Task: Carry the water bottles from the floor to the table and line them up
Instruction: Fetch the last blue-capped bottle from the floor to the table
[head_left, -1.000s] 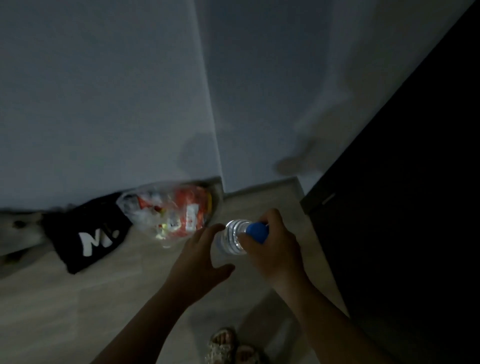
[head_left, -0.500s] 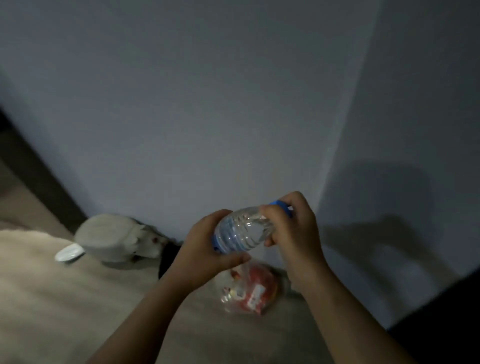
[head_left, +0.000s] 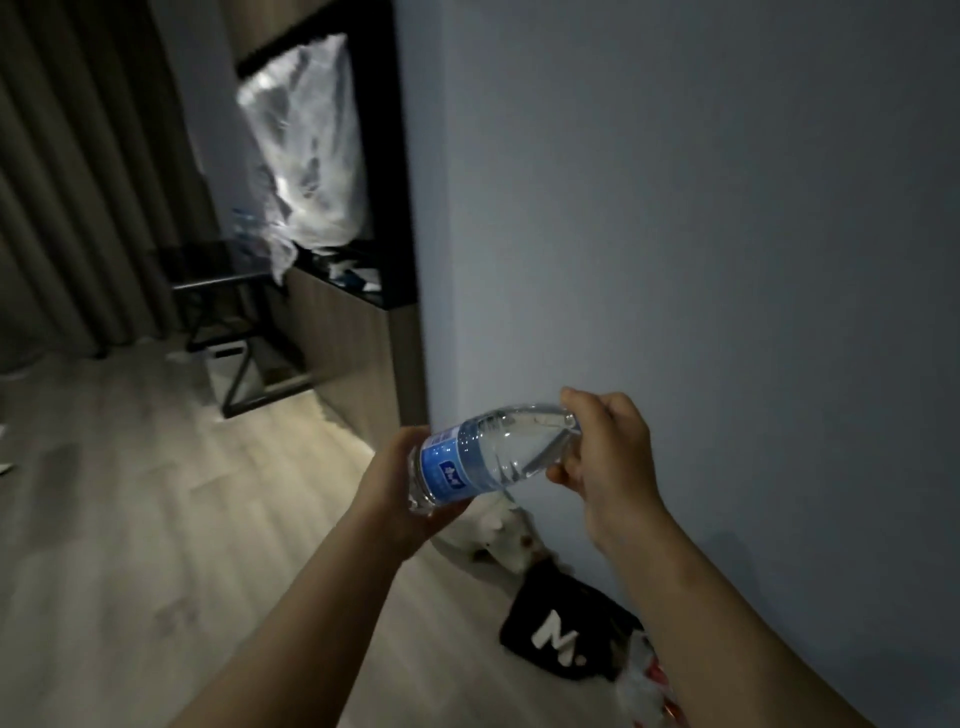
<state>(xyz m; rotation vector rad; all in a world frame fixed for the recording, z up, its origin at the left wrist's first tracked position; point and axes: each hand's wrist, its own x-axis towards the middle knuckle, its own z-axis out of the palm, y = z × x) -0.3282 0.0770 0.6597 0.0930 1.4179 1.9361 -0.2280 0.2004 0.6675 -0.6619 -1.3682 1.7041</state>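
Note:
A clear water bottle (head_left: 488, 457) with a blue label lies nearly level in the air in front of me, held at both ends. My left hand (head_left: 395, 493) cups its bottom end. My right hand (head_left: 608, 457) grips its neck, and the cap is hidden inside those fingers. Far back on the left stands a dark glass-topped table (head_left: 218, 270) on a black frame. The room is dim.
A grey wall (head_left: 675, 234) runs close on my right. A wooden cabinet (head_left: 343, 343) with a dark counter carries a large clear plastic bag (head_left: 306, 150). On the floor lie a black bag with a white M (head_left: 561, 634), a white object (head_left: 498, 540) and a snack bag (head_left: 644, 686). Curtains hang far left.
The view has swung left from the wall corner toward the cabinet and table. The bottle has tipped flatter, and both hands still hold it.

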